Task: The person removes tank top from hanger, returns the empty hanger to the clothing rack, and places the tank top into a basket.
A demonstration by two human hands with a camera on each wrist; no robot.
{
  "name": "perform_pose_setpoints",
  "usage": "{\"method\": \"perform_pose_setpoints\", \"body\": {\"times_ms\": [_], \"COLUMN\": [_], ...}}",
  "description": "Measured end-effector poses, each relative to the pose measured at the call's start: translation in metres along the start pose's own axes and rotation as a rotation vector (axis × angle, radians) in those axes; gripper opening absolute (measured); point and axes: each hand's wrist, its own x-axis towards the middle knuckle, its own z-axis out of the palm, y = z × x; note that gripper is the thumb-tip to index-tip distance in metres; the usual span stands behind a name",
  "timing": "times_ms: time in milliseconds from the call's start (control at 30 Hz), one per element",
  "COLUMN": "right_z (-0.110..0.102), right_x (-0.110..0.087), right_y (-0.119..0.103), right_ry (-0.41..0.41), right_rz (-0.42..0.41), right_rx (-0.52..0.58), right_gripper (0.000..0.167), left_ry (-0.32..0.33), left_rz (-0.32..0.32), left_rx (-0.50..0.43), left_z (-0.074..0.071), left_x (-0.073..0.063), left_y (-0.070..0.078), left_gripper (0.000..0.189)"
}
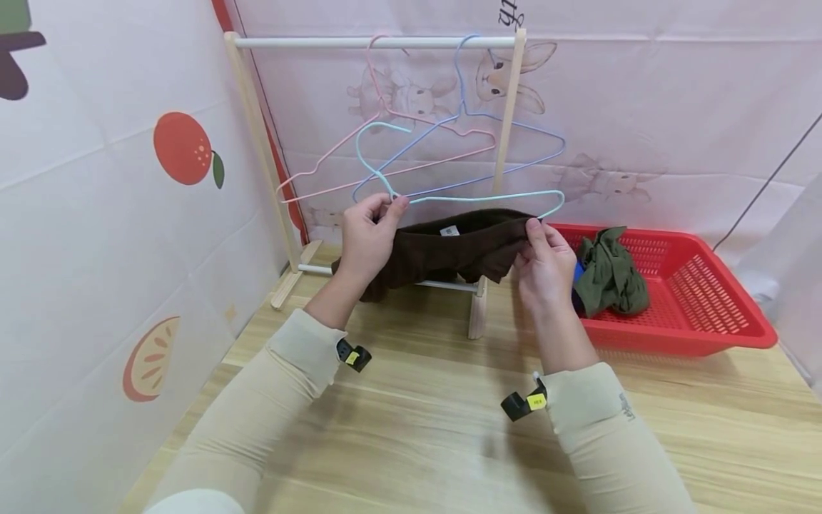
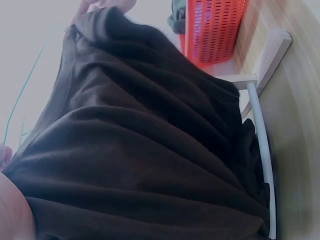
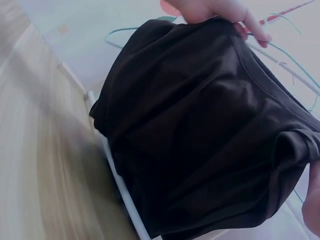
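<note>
We're pinching the turquoise hanger at its neck, left hand curled tight, thumb against fingers. Our right hand pinches the dark brown garment by its waistband's end! We've got it stretched between both hands, before the rack, left of the red basket.

Rack upper ctr of frame, 2 hangers on it; 3rd hanger in front, lower; garment mid-frame btwn L hand & R hand; basket ctr-right w/ cloth in its left part, on table.
</note>
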Motion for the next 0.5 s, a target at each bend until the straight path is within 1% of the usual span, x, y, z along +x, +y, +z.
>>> {"method": "perform_pose_setpoints", "body": {"times_ms": [67,133,167,233,267,367,433,500], "right_z": [-0.002,-0.004,-0.005,-0.006,-0.006,-0.005,-0.003,-0.002], "right_x": [-0.001,-0.002,-0.003,-0.004,-0.005,-0.008,-0.009,-0.01], "right_y": [0.002,0.004,0.005,0.007,0.008,0.011,0.014,0.018], "right_ry": [0.028,0.051,0.057,0.05,0.032,-0.077,-0.135,-0.185], "right_rz": [-0.01,-0.02,-0.029,-0.033,-0.033,-0.029,-0.029,-0.046], "right_rx": [-0.069,-0.145,-0.192,-0.263,-0.28,-0.307,-0.329,-0.358], "right_gripper": [0.01,0.012,0.014,0.018,0.02,0.022,0.023,0.023], "left_ry": [0.011,0.024,0.028,0.026,0.021,0.001,-0.004,-0.007], "left_rz": [-0.004,-0.009,-0.005,0.008,0.013,0.021,0.022,0.016], "left_rx": [-0.015,-0.026,-0.03,-0.037,-0.041,-0.055,-0.062,-0.062], "left_z": [0.001,0.001,0.002,0.002,0.003,0.005,0.007,0.009], "left_x": [0.003,0.006,0.007,0.008,0.008,0.007,0.007,0.007], "left_y": [-0.008,-0.016,-0.021,-0.024,-0.024,-0.023,-0.022,-0.02], "left_gripper": [0.022,0.022,0.023,0.024,0.024,0.024,0.024,0.023]}}
